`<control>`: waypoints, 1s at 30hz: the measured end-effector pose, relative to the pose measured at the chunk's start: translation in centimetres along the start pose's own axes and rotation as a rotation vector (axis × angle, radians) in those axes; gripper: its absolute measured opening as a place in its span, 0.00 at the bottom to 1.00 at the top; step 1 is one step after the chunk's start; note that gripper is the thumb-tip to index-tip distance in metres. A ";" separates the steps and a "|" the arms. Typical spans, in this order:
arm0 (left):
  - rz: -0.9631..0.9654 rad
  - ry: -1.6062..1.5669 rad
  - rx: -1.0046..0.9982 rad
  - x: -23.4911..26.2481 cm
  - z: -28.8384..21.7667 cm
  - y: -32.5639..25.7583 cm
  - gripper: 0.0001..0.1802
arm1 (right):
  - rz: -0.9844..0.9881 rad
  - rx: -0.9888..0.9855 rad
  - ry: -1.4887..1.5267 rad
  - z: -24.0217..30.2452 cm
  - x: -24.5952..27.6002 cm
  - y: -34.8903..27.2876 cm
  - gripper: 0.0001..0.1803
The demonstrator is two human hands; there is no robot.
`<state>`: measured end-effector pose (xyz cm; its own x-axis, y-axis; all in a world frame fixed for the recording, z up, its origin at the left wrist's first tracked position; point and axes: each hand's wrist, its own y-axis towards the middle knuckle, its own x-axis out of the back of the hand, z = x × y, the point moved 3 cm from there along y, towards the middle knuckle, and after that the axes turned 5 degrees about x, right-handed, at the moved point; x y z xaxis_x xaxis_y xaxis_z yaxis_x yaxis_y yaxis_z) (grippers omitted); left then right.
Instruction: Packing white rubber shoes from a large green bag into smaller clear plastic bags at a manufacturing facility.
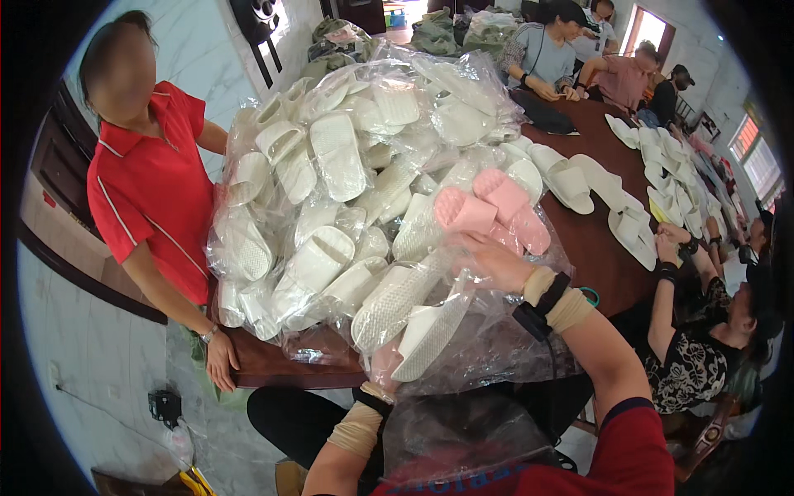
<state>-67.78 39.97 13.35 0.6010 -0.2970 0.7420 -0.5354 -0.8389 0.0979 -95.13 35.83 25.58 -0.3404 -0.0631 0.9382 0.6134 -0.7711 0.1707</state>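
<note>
A pair of white slippers (395, 307) lies tilted in front of me under clear plastic. My left hand (384, 364) is at the lower end of the nearer slipper, which it appears to grip; most of its fingers are hidden. My right hand (490, 261) is closed on the clear plastic bag (496, 335), between the white pair and some pink slippers (495, 202). Its fingertips are partly covered by the film. The pink slippers rest just beyond that hand, on the heap of white slippers (337, 157) in clear bags.
A person in a red shirt (153, 182) stands at the left, a hand by the corner of the brown table (306, 374). More white slippers (633, 227) lie along the right side, where several people sit. Stuffed green sacks (434, 35) stand behind.
</note>
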 end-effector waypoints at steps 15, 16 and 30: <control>-0.030 -0.002 0.036 -0.9 0.7 0.4 0.30 | 0.024 -0.020 0.045 -1.4 -2.1 0.2 0.23; 0.047 -0.107 0.133 -1.3 1.7 0.2 0.30 | 0.061 0.014 0.022 -0.2 -1.2 0.3 0.23; -0.080 -0.039 -0.117 -2.7 3.2 -0.3 0.28 | -0.080 0.138 -0.443 6.5 2.6 -7.3 0.13</control>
<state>-67.39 39.56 9.21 0.6659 -0.2503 0.7028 -0.5488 -0.8025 0.2342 -95.86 45.36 28.72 -0.0717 0.2929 0.9535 0.6969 -0.6691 0.2580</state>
